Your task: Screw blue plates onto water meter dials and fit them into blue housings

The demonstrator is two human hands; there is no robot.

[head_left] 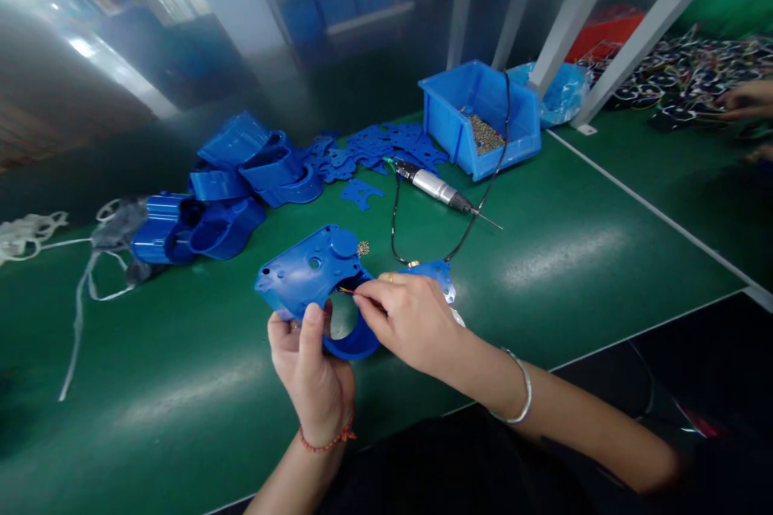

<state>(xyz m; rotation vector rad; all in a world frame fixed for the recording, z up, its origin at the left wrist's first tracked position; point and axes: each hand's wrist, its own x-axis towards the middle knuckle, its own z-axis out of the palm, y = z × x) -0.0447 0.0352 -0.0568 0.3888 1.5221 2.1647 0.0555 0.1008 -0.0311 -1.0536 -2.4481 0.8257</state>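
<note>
My left hand (314, 374) grips the lower rim of a blue plastic housing (311, 273) held just above the green table. My right hand (407, 322) is pinched on a thin wire (346, 290) at the housing's opening. A small flat blue plate (438, 273) lies just behind my right hand. A tiny heap of screws (363, 248) sits beside the housing. A silver electric screwdriver (438, 189) with a black cable lies on the table farther back.
Several blue housings (229, 201) and flat blue plates (374, 149) are piled at the back left. A blue bin (447, 117) holds screws. White cords (36, 233) lie far left. Another person's hand (746, 100) rests over wired parts far right. The green table's (573, 273) edge runs close in front.
</note>
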